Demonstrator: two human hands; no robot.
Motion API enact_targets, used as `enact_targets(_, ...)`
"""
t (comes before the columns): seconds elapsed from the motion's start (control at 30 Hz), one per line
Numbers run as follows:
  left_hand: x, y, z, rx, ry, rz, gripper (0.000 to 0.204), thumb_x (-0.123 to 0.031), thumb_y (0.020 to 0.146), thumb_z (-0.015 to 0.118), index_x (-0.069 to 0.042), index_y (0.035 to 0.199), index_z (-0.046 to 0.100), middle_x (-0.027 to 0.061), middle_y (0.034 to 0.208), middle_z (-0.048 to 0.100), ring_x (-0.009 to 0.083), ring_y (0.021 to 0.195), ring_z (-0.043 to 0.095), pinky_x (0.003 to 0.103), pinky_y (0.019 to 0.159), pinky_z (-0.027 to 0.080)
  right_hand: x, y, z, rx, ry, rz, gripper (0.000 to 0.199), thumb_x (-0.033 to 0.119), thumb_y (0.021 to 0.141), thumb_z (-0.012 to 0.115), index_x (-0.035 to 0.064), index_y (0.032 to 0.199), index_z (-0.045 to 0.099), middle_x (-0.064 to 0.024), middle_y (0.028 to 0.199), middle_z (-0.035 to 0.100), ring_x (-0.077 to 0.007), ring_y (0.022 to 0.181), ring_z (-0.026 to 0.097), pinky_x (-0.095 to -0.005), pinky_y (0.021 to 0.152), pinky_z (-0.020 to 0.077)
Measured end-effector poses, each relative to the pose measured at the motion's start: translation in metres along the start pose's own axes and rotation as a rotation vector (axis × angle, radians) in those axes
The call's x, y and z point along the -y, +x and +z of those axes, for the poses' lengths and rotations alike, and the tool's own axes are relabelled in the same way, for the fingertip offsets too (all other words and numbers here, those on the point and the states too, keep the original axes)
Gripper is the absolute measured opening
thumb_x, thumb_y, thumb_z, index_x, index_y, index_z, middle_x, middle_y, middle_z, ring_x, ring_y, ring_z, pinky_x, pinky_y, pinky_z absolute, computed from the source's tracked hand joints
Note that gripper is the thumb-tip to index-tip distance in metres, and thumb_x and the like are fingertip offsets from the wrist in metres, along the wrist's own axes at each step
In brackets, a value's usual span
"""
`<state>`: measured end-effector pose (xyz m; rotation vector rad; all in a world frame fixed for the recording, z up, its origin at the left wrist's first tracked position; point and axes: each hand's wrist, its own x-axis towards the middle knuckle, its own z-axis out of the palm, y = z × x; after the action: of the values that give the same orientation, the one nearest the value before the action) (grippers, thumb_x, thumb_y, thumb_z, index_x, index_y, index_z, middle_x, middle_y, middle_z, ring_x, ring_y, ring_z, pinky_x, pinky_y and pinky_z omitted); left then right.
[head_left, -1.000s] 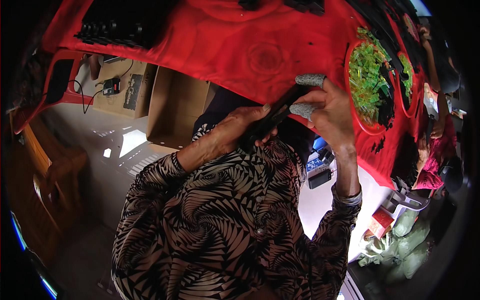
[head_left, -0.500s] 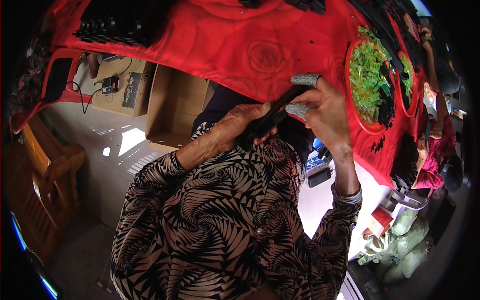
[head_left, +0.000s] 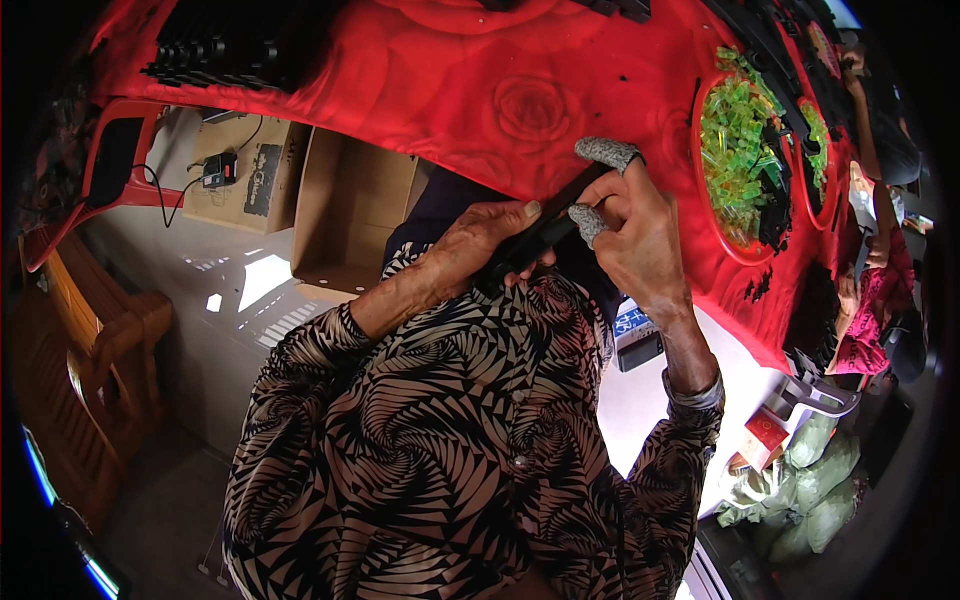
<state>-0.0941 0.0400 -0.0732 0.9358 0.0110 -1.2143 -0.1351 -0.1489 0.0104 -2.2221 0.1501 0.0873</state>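
Just in front of my body I hold a long, dark bar-shaped part (head_left: 535,238), tilted up toward the right; its exact kind cannot be made out. My left hand (head_left: 468,245) is closed around its lower end, with the thumb along the top and fingertips showing beneath. Grey knitted covers (head_left: 610,152) sit on two digits of my right hand (head_left: 645,245). That hand is bent round the part's upper end, one covered digit over the tip and the other against its side. Whatever lies between those right fingers is hidden.
A red cloth-covered table (head_left: 450,90) curves ahead. On it stand a red bowl of yellow-green translucent pieces (head_left: 735,160) and stacked black parts (head_left: 215,50). An open cardboard box (head_left: 345,200) is at left below, near a wooden chair (head_left: 110,330). Another person's arm (head_left: 868,130) shows at far right.
My right hand has shifted slightly left along the dark part, its covered digits rising a little at the tip. My left hand keeps its hold in nearly the same place.
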Motion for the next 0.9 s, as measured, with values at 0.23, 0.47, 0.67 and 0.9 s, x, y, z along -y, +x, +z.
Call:
enact_targets(0.23,-0.004,-0.005,0.003,-0.030,0.157,0.077,0.041,-0.037,0.105,0.042,-0.002,0.103,0.062,0.0082,0.086,0.070,0.0093,0.064,0.061,0.022,0.051,0.049,-0.003,-0.006,0.009,-0.074,-0.005,-0.040,0.058,-0.014,0.070,0.062,0.0020,0.125,0.054,-0.0111,0.079,0.065,-0.0216,0.058,0.060,-0.0368,0.054,0.0468)
enact_targets(0.47,-0.011,-0.009,0.004,-0.045,0.128,0.062,0.039,-0.036,0.106,0.041,-0.002,0.106,0.061,0.0081,0.084,0.070,0.0092,0.063,0.060,0.022,0.053,0.048,-0.017,-0.003,0.011,-0.103,0.235,0.024,0.051,-0.016,0.073,0.061,-0.0025,0.122,0.053,-0.0118,0.084,0.069,-0.0136,0.065,0.066,-0.0280,0.058,0.0513)
enact_targets(0.67,-0.013,-0.009,0.003,-0.035,0.168,0.035,0.036,-0.031,0.105,0.040,-0.001,0.107,0.059,0.0086,0.088,0.070,0.0095,0.066,0.060,0.022,0.054,0.048,-0.015,0.000,0.011,-0.097,0.314,0.064,0.049,-0.018,0.073,0.058,-0.0055,0.121,0.053,-0.0125,0.085,0.070,-0.0120,0.071,0.067,-0.0245,0.062,0.0526)
enact_targets(0.9,-0.014,-0.009,0.002,-0.055,0.146,0.015,0.035,-0.027,0.105,0.040,0.000,0.111,0.060,0.0097,0.086,0.070,0.0102,0.063,0.060,0.023,0.052,0.048,-0.012,0.001,0.008,-0.068,0.313,0.095,0.051,-0.019,0.073,0.055,-0.0053,0.122,0.052,-0.0121,0.085,0.069,-0.0104,0.071,0.066,-0.0236,0.062,0.0516)
